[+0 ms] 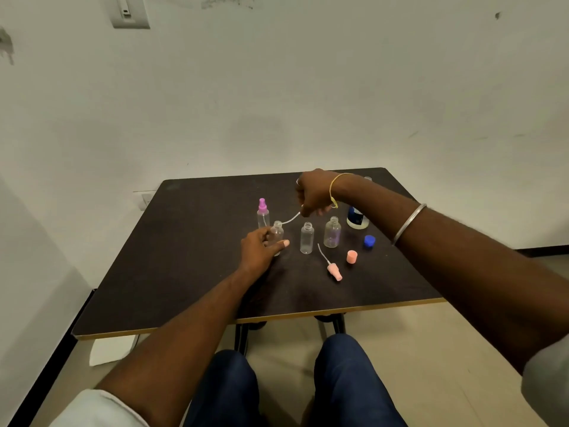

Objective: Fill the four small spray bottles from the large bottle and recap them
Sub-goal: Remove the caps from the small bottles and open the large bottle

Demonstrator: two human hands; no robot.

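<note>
The left hand (261, 248) is gripping an open bottle (277, 233) standing on the surface (184, 241), while the right hand (312, 195) is pinching a sprayer tube (291, 219) bending at its neck, so a sideways tug could be tipping it over.

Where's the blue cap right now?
The blue cap lies on the table toward the right in the head view, just nearer than the large bottle, right of the rightmost open small bottle and beyond the peach cap.

Dark table (191, 272) with pale edge against scuffed white wall (308, 87); switch plate (131, 10) high; beige floor (415, 349).
</note>
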